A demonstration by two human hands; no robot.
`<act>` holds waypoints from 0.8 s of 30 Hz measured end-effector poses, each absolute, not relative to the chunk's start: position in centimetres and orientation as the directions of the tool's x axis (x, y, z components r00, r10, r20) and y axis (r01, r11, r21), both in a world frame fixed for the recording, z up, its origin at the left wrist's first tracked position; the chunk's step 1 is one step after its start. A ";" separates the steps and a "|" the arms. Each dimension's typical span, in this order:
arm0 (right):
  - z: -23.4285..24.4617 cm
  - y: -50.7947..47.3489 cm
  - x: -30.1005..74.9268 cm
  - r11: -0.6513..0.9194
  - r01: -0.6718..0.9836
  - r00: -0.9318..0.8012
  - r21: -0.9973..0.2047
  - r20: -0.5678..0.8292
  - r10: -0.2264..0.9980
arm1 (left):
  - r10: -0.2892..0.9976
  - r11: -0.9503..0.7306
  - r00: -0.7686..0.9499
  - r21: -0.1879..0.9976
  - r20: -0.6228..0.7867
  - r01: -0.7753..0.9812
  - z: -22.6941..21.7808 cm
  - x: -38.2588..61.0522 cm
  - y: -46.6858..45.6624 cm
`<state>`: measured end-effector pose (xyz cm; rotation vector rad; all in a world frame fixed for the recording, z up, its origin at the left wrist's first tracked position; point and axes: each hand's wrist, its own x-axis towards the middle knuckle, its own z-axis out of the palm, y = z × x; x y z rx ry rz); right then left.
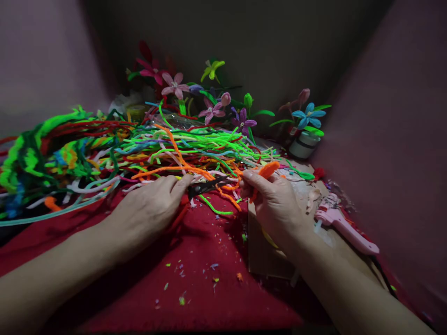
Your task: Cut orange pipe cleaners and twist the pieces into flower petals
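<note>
My left hand (153, 209) is closed around a pair of scissors (206, 187), whose dark blades point right toward my other hand. A red handle partly shows under the palm. Between thumb and fingers, my right hand (279, 200) pinches an orange pipe cleaner piece (268, 170); a fuzzy, petal-like loop rises above the knuckles. Close to the blade tips lie thin orange stems, though whether the blades touch them I cannot tell. Longer orange pipe cleaners (174, 148) lie over the pile behind the scissors.
A big heap of coloured pipe cleaners (202, 144) spreads across the back and left. Pipe-cleaner flowers (211, 111) stand behind it, one blue flower (308, 115) in a jar (303, 145). At right, a pink glue gun (345, 225) rests on cardboard (267, 260). Fuzz scraps dot the red cloth (139, 298).
</note>
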<state>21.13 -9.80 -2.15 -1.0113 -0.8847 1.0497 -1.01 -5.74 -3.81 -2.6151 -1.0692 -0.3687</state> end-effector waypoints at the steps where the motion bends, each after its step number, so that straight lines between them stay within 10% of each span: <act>1: -2.1 -9.9 21.0 0.169 -0.257 0.272 -0.952 0.096 0.957 | 0.621 -0.667 0.708 -0.248 0.336 0.703 -3.7 -0.8 -6.0; 24: -2.6 -10.1 20.4 0.124 -0.234 0.271 -0.964 0.058 0.961 | 0.579 -0.548 0.724 -0.479 0.375 0.686 -4.1 -0.2 -6.4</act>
